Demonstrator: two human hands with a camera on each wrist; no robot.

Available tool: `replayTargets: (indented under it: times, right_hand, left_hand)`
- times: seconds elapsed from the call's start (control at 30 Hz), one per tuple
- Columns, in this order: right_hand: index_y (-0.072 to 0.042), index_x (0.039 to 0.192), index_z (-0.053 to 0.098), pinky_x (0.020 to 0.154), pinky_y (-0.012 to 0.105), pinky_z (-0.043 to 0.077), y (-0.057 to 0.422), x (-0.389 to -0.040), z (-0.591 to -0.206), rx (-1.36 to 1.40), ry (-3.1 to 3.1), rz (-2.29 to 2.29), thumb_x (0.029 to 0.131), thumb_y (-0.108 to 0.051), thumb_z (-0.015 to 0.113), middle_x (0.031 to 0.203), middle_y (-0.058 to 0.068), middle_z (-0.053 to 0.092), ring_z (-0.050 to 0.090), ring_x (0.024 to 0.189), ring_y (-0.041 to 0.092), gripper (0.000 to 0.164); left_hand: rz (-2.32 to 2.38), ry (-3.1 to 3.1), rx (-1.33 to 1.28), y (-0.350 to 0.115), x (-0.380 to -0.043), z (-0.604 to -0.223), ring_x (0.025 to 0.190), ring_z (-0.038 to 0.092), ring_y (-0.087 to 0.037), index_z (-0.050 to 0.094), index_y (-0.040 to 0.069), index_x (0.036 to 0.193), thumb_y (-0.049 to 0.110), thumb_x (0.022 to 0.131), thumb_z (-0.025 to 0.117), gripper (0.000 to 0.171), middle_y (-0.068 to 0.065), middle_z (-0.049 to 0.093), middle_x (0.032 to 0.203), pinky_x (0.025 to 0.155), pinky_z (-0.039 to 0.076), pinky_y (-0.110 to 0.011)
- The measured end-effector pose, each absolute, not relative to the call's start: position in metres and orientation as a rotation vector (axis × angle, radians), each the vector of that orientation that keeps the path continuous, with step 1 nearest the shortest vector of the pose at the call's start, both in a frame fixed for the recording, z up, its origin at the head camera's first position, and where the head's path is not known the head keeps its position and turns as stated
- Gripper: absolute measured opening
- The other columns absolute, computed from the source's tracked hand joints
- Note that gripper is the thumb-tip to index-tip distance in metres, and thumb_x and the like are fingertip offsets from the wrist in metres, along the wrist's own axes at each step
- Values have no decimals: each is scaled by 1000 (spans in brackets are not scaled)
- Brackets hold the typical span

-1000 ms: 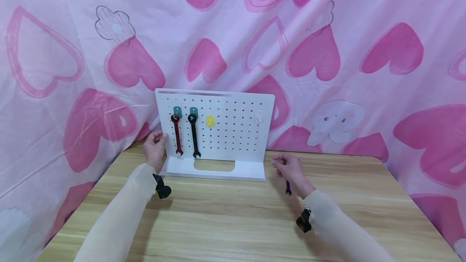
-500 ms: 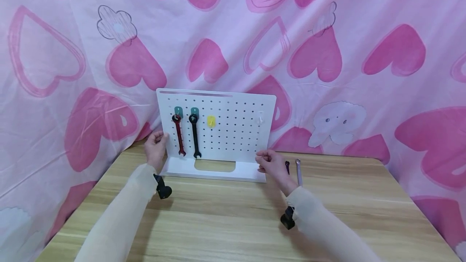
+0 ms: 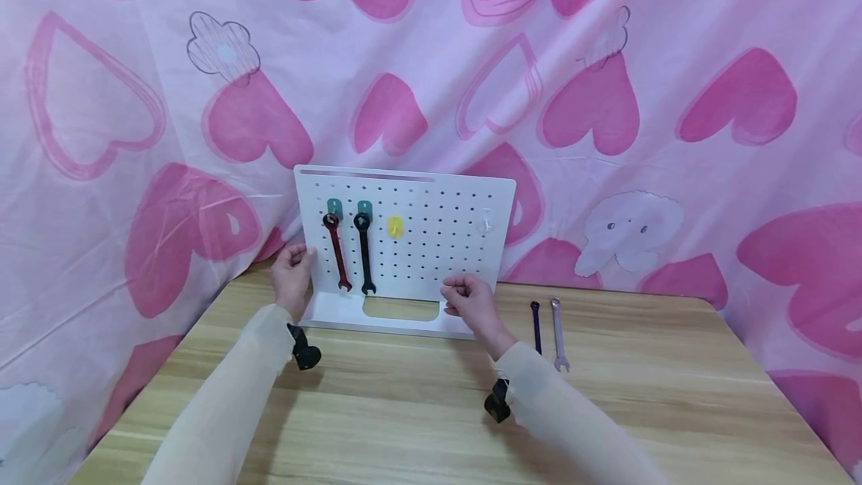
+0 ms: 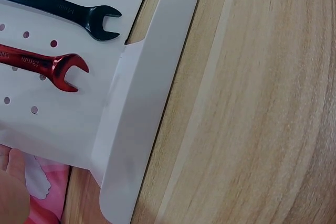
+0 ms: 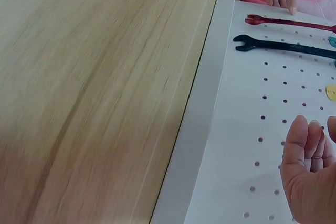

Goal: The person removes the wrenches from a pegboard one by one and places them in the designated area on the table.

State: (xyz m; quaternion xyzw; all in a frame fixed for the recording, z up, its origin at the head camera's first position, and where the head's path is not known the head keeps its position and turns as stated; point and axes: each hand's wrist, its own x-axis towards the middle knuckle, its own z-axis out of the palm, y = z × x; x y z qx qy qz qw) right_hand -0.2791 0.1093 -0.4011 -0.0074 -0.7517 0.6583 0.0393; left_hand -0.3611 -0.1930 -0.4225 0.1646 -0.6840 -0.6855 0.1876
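A white pegboard (image 3: 431,245) stands on the table, with a red wrench (image 3: 337,253) and a black wrench (image 3: 364,253) hanging from teal hooks. My left hand (image 3: 291,275) holds the board's left edge at the fingertips. Bent fingers with nothing between them show on my right hand (image 3: 471,305), which hovers before the board's lower right part. In the right wrist view, the right fingers (image 5: 299,148) and thumb are apart. The open ends of the red wrench (image 4: 65,72) and black wrench (image 4: 102,23) show in the left wrist view.
A yellow hook (image 3: 394,227) and a clear hook (image 3: 485,221) on the board carry nothing. Right of the board, a dark purple wrench (image 3: 536,324) and a silver wrench (image 3: 560,335) lie on the wooden table (image 3: 404,410). A pink heart-print curtain (image 3: 431,43) hangs behind.
My right hand has moved left from beside the purple and silver wrenches to before the board, uncovering both. The red wrench's lower end has swung slightly right. My left hand stays at the edge.
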Motion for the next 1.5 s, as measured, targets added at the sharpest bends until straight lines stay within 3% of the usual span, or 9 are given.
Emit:
replayTargets:
  times: [0.37, 0.77, 1.13, 1.5]
  right_hand:
    - [3, 107, 61, 70, 26, 56, 84, -285, -401, -31, -2308, 2094, 89, -6, 63, 83, 4, 58, 56, 70, 10, 20]
    - [-1, 111, 60, 83, 37, 55, 65, -290, -400, -1, -2317, 2093, 90, -10, 63, 95, 8, 60, 60, 80, 15, 24]
    - [1, 114, 59, 80, 30, 55, 52, -296, -401, 40, -2311, 2091, 90, -11, 62, 96, 9, 61, 59, 81, 13, 27]
    - [-6, 114, 60, 78, 27, 54, 38, -301, -400, 24, -2313, 2076, 90, -14, 62, 99, 7, 61, 58, 85, 15, 25]
  left_hand:
    - [-1963, -1820, 374, -192, -364, -426, 83, 48, -6, 57, -1, 114, 11, 90, 62, 27, 4, 52, 89, 71, 43, -12]
    - [-1940, -1870, 410, -194, -363, -426, 88, 49, -8, 57, 2, 117, 16, 91, 61, 29, 1, 53, 96, 76, 43, -16]
    - [-1924, -1910, 454, -194, -362, -424, 91, 48, -9, 57, 5, 118, 21, 91, 62, 32, 1, 54, 101, 77, 43, -18]
    - [-1942, -1897, 441, -195, -364, -426, 92, 50, -11, 58, 4, 118, 19, 91, 62, 31, -2, 55, 101, 80, 45, -20]
